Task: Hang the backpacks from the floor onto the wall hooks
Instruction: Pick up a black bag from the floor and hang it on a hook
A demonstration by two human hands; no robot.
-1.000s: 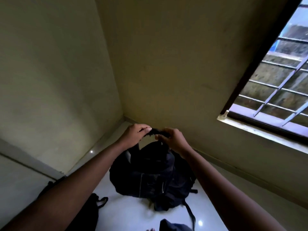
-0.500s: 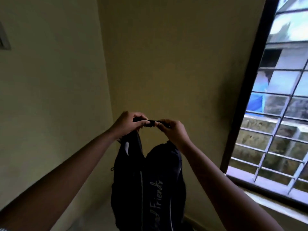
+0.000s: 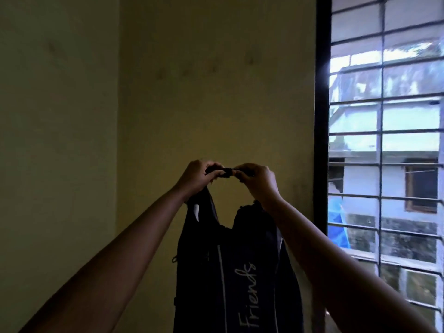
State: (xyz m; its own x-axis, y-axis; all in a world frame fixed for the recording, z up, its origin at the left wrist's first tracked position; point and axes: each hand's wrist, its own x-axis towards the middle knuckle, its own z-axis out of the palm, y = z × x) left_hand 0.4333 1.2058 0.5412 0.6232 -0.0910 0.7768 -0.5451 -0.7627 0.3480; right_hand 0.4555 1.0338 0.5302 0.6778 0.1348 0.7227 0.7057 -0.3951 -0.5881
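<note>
Fingers [image 3: 217,173] of both my hands were pinched shut on the short black carry loop [image 3: 227,171] at the top of a dark backpack [image 3: 230,272], one hand at each end of it, so the strap stretched nearly level between them. My left hand [image 3: 197,177] had curled fully around its end of the loop, knuckles up, with the thumb pressed against the forefinger. My right hand [image 3: 258,181] gripped the other end the same way, closed tight on the webbing. Both my bare forearms reached up and forward from the lower corners of the view. Below my hands the backpack hung straight down in the air, clear of the wall, its lower part cut off by the bottom edge of the view. Pale script reading "Friends" [image 3: 247,294] ran up its front panel beside a thin light stripe [image 3: 222,284]. Behind it stood a yellowish wall [image 3: 216,104], meeting another wall at a corner on the left. High on that facing wall I could make out several small blurred marks in a row [image 3: 249,59]; I could not tell for sure that they were hooks. To the right a dark-framed window [image 3: 322,116] with a metal grille [image 3: 382,164] looked out on a white building.
</note>
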